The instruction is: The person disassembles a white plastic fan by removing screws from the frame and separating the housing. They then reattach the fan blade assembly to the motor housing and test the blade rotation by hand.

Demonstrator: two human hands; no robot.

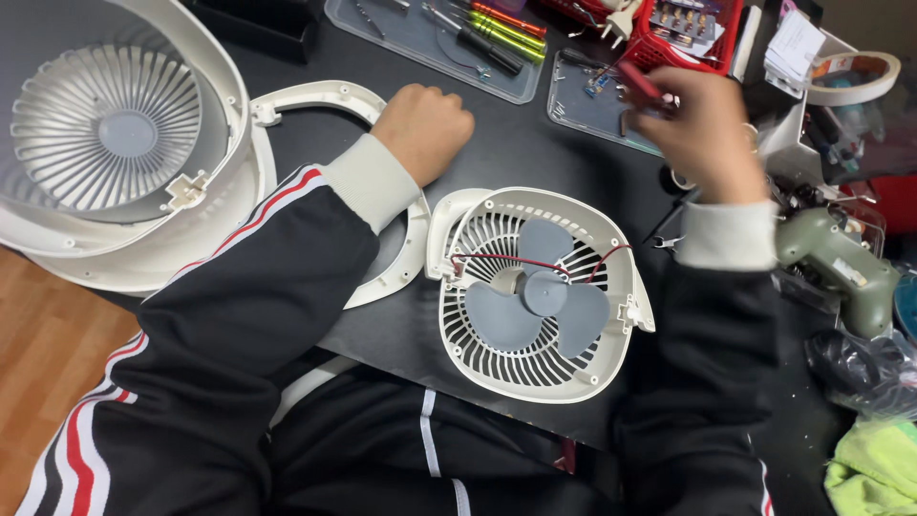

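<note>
Black tabletop (497,143) bare between fisted left hand (423,129) and right hand (702,129) gripping red-handled tool (638,81).

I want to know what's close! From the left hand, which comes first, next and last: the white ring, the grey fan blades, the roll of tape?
1. White ring, touching the left hand.
2. Grey fan blades, lower right.
3. Roll of tape, far right corner.

The left hand (424,129) is curled into a loose fist, knuckles up, its forearm reaching forward across the body in a black sleeve with a white cuff. The right hand (705,129) is raised farther forward, blurred, fingers pinched together, wrist bent.
</note>
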